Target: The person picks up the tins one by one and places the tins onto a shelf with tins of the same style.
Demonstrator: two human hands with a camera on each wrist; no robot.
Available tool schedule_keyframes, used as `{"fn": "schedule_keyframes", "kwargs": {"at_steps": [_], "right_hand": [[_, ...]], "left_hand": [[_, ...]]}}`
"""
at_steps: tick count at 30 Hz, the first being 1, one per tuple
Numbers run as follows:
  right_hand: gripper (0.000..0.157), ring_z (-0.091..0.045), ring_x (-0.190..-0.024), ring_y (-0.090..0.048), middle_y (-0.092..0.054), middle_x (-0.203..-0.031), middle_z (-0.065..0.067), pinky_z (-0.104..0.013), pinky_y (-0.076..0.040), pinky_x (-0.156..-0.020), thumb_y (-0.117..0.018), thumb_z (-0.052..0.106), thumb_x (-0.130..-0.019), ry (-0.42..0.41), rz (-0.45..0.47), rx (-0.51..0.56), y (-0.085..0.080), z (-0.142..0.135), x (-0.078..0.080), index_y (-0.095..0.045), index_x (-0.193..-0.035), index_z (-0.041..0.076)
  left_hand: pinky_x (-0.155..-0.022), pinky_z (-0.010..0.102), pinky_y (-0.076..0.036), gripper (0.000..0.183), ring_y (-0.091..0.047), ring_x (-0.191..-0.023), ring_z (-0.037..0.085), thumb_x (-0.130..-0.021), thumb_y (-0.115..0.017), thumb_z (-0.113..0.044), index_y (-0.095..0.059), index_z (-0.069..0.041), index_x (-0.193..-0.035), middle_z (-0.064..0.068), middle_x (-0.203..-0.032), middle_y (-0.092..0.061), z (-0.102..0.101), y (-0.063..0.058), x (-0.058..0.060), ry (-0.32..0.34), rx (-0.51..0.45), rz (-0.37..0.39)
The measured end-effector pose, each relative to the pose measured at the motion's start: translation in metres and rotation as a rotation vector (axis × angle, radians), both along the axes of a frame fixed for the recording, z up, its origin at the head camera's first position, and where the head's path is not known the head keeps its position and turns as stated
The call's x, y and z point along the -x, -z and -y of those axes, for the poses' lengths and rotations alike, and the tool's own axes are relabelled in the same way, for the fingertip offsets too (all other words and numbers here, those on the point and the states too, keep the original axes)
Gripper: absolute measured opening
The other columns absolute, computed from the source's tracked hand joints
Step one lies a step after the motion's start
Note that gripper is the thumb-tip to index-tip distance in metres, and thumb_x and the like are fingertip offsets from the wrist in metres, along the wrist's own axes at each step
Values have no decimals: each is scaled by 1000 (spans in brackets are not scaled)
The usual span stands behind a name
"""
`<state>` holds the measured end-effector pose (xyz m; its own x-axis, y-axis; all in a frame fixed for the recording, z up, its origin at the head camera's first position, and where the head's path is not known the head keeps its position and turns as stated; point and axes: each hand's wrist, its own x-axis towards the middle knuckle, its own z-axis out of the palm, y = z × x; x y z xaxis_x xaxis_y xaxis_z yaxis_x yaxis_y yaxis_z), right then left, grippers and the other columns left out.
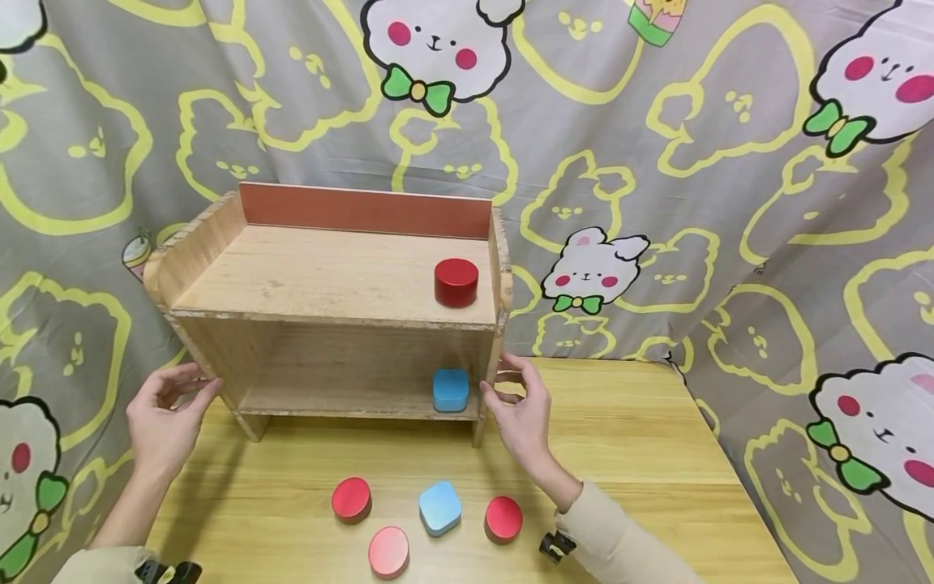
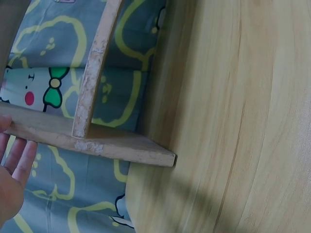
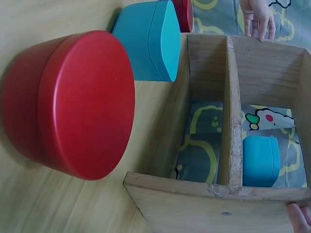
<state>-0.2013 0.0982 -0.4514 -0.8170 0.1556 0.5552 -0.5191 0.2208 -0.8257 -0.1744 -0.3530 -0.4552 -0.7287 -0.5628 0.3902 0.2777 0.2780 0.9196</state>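
Note:
A small two-tier wooden shelf stands on the table. My left hand holds its left side, thumb at the front edge and fingers against the outer face. At the right side, my right hand grips the panel likewise, its fingers partly hidden behind. A dark red round tin sits on the upper tier at the right. Below it, a blue square tin stands on the lower tier. In the left wrist view, fingertips touch the side panel. The right wrist view shows only some fingers at the panel.
In front of the shelf lie two red round tins, a pink round tin and a light blue square tin. A patterned curtain hangs behind the wooden table and along its sides.

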Motion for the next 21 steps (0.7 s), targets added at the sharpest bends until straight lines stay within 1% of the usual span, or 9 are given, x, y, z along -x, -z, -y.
{"fn": "schedule_keyframes", "kwargs": {"at_steps": [4, 9, 12, 18, 21], "right_hand": [[47, -21, -93, -72, -71, -115, -19, -25, -64, -69, -79, -12, -81, 4, -31, -2, 2, -1, 0, -68, -125, 1], [47, -18, -92, -72, -73, -115, -18, -22, -63, -68, -78, -13, -81, 17, -23, 16, 3, -3, 1, -69, -124, 3], [46, -17, -92, -72, -73, -115, -18, -20, -62, -68, -78, -13, -81, 23, -15, 22, 4, -5, 1, -70, -124, 3], [46, -16, -93, -72, -73, -116, -19, -19, -62, -68, -78, -13, -81, 30, -23, 23, 3, -7, 1, -70, -124, 2], [46, -14, -93, -72, -73, -115, -19, -18, -62, -68, -78, -13, -81, 34, -30, 21, 3, -9, 1, -70, -124, 2]], "left_hand": [[-72, 5, -56, 33, -71, -79, -5, -82, -77, 18, -72, 2, -110, -15, -95, -73, 0, -1, -1, 3, 8, 3], [-71, 4, -55, 32, -71, -79, -7, -83, -78, 15, -72, 2, -112, -19, -95, -73, -1, 0, -1, 1, 52, 39], [-70, 4, -54, 32, -71, -79, -9, -83, -79, 13, -72, 2, -113, -20, -97, -72, -2, 0, -2, -3, 63, 62], [-75, 3, -54, 32, -70, -82, -10, -86, -80, 9, -74, -7, -112, -20, -102, -69, -4, -1, -4, -3, 70, 115], [-75, 4, -54, 32, -70, -82, -10, -86, -79, 9, -73, -6, -114, -22, -103, -69, -6, -1, -4, 4, 79, 124]]}}
